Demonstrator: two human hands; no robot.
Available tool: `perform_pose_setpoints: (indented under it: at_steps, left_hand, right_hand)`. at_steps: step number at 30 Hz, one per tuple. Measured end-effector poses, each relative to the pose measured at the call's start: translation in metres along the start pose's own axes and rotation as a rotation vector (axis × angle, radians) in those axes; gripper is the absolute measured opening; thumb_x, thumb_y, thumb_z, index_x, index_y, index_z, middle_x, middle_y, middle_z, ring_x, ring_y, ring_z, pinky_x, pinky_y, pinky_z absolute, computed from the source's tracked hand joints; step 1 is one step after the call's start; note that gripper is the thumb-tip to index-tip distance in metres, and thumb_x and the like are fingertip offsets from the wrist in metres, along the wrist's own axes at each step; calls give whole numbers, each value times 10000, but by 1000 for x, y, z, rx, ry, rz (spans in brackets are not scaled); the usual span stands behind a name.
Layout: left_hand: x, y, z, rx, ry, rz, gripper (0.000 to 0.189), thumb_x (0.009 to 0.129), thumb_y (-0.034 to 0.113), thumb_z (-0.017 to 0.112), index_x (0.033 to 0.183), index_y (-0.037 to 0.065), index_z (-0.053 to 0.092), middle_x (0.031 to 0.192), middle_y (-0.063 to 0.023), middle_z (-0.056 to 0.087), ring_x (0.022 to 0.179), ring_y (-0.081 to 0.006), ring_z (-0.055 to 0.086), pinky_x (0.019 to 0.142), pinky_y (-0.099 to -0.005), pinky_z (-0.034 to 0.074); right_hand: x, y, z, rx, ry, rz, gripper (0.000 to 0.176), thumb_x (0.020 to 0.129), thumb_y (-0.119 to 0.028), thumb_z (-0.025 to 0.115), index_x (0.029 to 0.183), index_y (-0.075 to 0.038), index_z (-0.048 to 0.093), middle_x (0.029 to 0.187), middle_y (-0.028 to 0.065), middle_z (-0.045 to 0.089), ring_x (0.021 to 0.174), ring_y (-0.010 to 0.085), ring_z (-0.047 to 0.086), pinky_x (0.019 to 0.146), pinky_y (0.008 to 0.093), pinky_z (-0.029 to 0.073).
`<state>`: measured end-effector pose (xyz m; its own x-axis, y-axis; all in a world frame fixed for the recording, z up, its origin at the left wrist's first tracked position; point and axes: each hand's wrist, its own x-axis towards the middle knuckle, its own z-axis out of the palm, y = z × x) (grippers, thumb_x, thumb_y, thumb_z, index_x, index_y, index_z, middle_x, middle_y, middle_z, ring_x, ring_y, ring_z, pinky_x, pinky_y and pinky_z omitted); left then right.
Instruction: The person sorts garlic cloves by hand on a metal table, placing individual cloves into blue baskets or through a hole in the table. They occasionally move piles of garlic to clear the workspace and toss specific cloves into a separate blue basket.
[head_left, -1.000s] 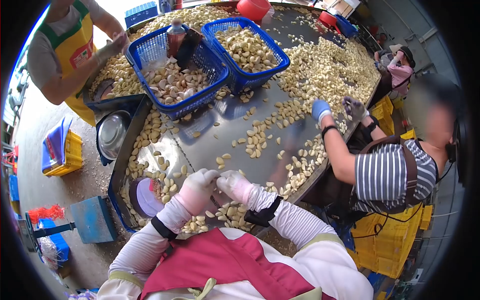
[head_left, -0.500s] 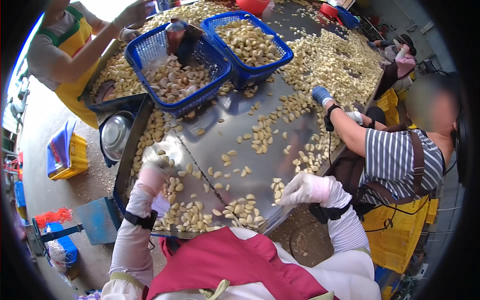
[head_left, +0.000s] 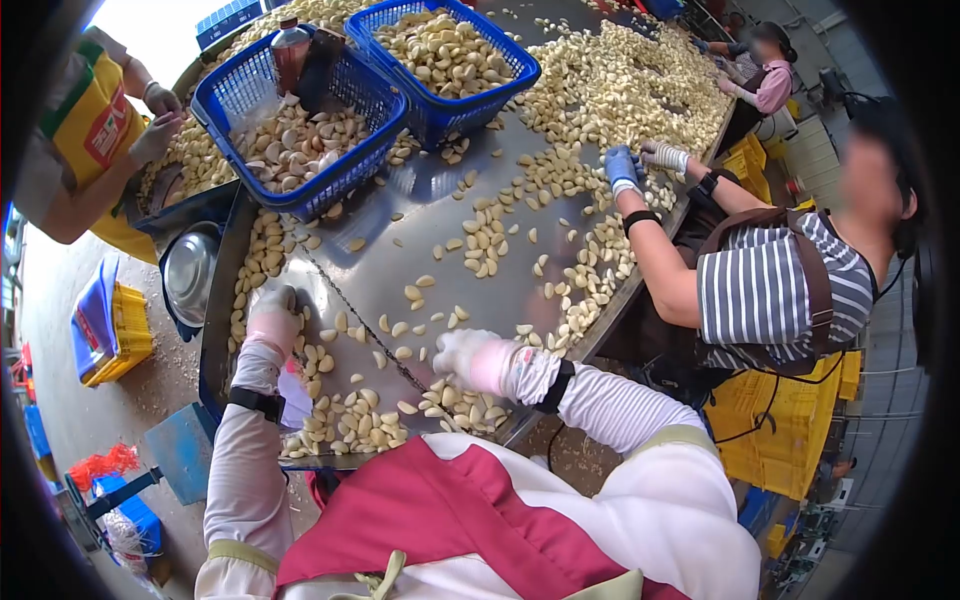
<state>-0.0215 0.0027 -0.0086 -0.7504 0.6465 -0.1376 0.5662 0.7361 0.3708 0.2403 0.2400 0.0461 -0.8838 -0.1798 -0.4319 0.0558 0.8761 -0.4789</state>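
Observation:
Peeled garlic cloves (head_left: 362, 422) lie in a loose heap along the near edge of the metal table (head_left: 345, 265). Over the cloves at the table's left side is my left hand (head_left: 275, 318), in a whitish glove, its fingers curled; whatever they may hold is hidden. My right hand (head_left: 476, 360), gloved too, hovers above the table near a small cluster of cloves (head_left: 462, 405). Its fingers look bent together and slightly blurred, and their contents cannot be made out. A thin dark chain (head_left: 350, 310) runs across the tabletop between my hands.
Two blue baskets (head_left: 395, 112) of garlic stand at the far side, one also holding a bottle (head_left: 290, 55). A co-worker in stripes (head_left: 765, 290) reaches over a large clove pile (head_left: 630, 100) at right. Another person in a yellow apron (head_left: 100, 130) works at left, near a metal bowl (head_left: 192, 270).
My right hand has moved left from the table's right edge to above the near cloves. My left hand has shifted slightly, and the whole view has turned a little.

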Motion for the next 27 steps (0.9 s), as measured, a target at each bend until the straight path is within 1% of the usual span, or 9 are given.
perform_pose_setpoints:
  at_steps: [5,10,12,13,16,18,21,22,27]
  left_hand:
    - [-1,-2,0,-24,30,0,166,758,141,716,865,44,633,865,-205,658,873,-409,631,752,-445,501]
    - [-21,37,12,-441,41,152,100,751,46,692,824,44,624,706,-113,609,681,-225,625,607,-352,500]
    - [-50,117,-11,-672,-144,303,299,717,87,789,974,15,654,845,-98,646,755,-191,634,705,-318,536]
    - [-59,143,-16,-745,-147,266,384,720,115,817,1053,14,655,920,-99,654,796,-185,638,724,-295,536]
    - [-49,138,14,-1120,-167,-152,310,813,192,764,1040,1,676,842,-116,688,755,-170,650,725,-297,538]
    - [-58,119,25,-871,-331,-41,285,835,200,740,1032,2,688,830,-104,693,746,-147,645,706,-292,534]
    - [-64,137,-4,-300,-953,105,335,838,357,704,985,57,737,842,-126,729,791,-211,698,739,-333,547]
    - [-75,129,29,-129,-870,484,365,847,394,669,1040,92,739,900,-98,740,825,-245,702,777,-361,546]
    - [-105,158,102,-657,-1275,598,425,920,191,624,1338,119,591,1180,-131,684,1073,-261,640,960,-353,482]
  right_hand:
    - [19,5,25,-143,-167,77,207,835,-167,638,992,-70,731,1110,153,671,1025,345,669,880,418,545]
    - [15,4,-10,131,-136,14,208,842,-200,626,961,-44,697,989,110,694,913,339,696,816,413,570]
    - [14,-1,-11,1486,-102,350,220,866,-235,619,964,-42,659,784,62,656,784,260,690,667,367,578]
    - [19,7,9,1219,99,-80,235,886,-266,615,983,-55,645,700,20,597,721,180,652,575,285,549]
    - [6,-22,-37,1494,-142,316,206,895,-237,616,978,-52,650,763,29,619,689,164,640,547,240,526]
    - [7,-5,-15,1357,-149,318,213,895,-222,614,1001,-42,653,801,50,645,761,170,657,624,278,543]
    - [14,14,0,315,190,-42,151,904,-193,602,1015,-114,667,1007,112,681,945,281,669,845,380,532]
    - [18,14,7,317,195,-46,151,904,-193,602,1015,-114,667,1007,112,681,945,281,669,845,380,532]
    - [41,-2,0,-69,43,-10,237,933,-173,531,1143,-124,629,1131,127,654,1053,346,641,923,432,513]
